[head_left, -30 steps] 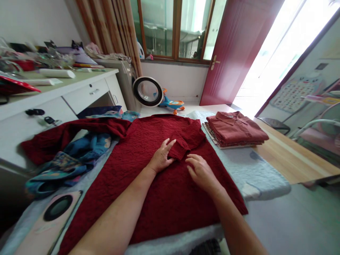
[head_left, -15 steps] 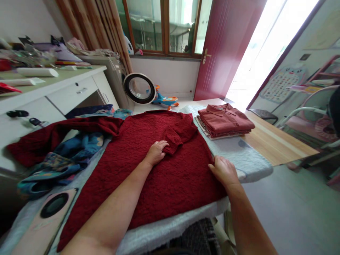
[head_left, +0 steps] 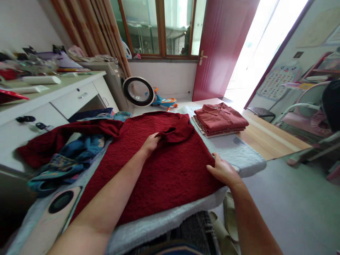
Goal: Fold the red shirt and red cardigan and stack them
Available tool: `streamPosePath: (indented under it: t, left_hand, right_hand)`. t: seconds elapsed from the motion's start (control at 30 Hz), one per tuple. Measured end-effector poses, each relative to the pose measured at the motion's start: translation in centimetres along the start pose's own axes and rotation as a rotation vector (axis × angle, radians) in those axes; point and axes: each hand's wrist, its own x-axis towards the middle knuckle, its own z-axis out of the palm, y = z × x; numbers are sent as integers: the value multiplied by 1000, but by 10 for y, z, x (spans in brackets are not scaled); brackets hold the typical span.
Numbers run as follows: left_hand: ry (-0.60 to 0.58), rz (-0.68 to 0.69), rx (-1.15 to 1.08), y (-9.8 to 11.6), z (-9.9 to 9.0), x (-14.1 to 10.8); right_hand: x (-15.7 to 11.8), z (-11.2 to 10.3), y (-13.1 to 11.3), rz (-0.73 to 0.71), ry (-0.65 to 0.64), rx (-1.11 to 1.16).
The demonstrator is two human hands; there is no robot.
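A dark red textured shirt (head_left: 164, 180) lies spread over a padded board with a light blue cover (head_left: 225, 147). One sleeve (head_left: 184, 129) is folded inward across the body, its cuff opening raised and showing. My left hand (head_left: 151, 143) is closed on the edge of that cuff, fingers pinched. At the shirt's right edge, my right hand (head_left: 225, 171) rests with thumb and forefinger apart; its other fingers are partly hidden. The other sleeve (head_left: 71, 132) stretches to the left over a heap of blue patterned clothes (head_left: 71, 159).
Folded clothes with a rust-red collared shirt (head_left: 220, 118) on top are stacked at the right. A pale device with a dark round disc (head_left: 61, 202) lies at the lower left. The white desk (head_left: 71, 99) borders the left side; slippers (head_left: 231, 212) are on the floor.
My left hand has lifted the cuff edge, and the cuff opening now shows. My right hand has loosened at the shirt's edge, its thumb and forefinger spreading. The view has shifted slightly.
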Motion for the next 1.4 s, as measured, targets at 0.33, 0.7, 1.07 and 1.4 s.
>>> streamPosePath:
  t: [0.33,0.7,1.07,1.4]
  left_hand:
    - [297,-53,-549,32,-8,-7]
    - [322,-69,-538,24,-17,-18]
    - [256,-78,-727,64,-19,-24]
    - [322,192,-742,91,-97,-48]
  right_hand:
    - [-7,-10,2,-73,46,391]
    - [-2,2,15,11,84,4]
    - [-27,0,-23,-176,138,89]
    - [-56,23,-78,-577,-4,150]
